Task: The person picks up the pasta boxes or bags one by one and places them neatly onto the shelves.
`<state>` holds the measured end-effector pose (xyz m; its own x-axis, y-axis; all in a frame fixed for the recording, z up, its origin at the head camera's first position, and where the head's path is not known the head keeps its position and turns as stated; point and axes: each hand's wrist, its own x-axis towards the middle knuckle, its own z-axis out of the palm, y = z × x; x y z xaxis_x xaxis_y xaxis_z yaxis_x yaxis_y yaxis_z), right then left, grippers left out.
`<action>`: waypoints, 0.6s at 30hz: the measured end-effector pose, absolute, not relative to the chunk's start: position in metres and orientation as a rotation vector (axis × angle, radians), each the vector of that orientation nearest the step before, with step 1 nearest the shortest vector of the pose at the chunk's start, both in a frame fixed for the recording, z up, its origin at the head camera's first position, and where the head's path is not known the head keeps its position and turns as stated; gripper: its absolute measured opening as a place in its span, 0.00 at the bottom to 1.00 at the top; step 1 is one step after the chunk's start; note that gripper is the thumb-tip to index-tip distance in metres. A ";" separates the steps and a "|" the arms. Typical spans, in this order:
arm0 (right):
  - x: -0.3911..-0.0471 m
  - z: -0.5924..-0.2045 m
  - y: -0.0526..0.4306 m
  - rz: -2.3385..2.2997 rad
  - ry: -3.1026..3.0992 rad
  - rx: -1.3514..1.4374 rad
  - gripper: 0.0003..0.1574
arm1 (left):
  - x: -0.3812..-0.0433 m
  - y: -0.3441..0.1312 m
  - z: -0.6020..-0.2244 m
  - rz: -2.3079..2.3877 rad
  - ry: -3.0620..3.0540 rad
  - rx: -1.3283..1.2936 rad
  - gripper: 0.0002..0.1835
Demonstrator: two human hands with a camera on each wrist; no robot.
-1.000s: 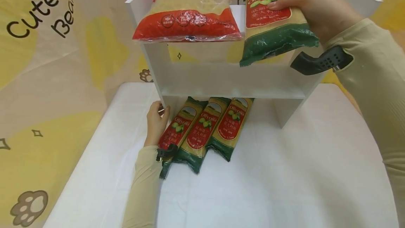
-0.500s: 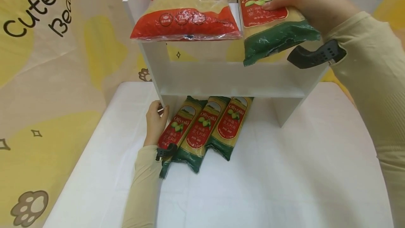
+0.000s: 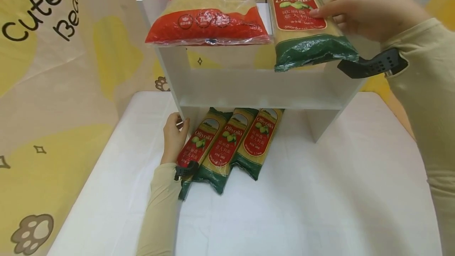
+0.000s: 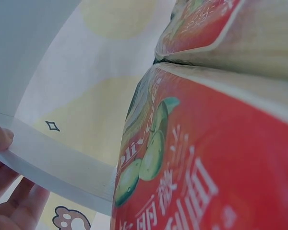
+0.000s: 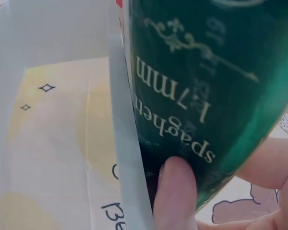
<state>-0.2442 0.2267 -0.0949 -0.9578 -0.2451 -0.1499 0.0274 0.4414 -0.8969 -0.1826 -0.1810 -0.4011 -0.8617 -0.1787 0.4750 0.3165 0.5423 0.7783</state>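
Where pinched by right hand (image 3: 373,9): upper green pack (image 3: 302,31), at right edge, mostly left of grip.
Left hand (image 3: 173,137): gripping shelf (image 3: 175,66).

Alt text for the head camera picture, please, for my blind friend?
A person's right-hand grip holds a green-ended spaghetti bag at the top of a white shelf, beside a red bag. The left-hand grip holds the shelf's left side; three similar packs lie below on a white table.
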 end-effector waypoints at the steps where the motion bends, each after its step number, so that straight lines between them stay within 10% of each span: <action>1: -0.243 -0.095 0.226 -1.510 2.457 -0.194 0.07 | -0.183 -0.181 -0.401 -1.292 -2.274 -0.107 0.11; 18: -0.240 -0.101 0.226 -1.368 2.642 -0.265 0.25 | -0.181 -0.179 -0.400 -1.276 -2.270 -0.120 0.10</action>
<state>-0.2399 0.2255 -0.1007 -0.9725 -0.2263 -0.0557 -0.0851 0.5673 -0.8191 -0.1808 -0.1791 -0.3999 -0.8564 -0.1747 0.4859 0.3243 0.5503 0.7694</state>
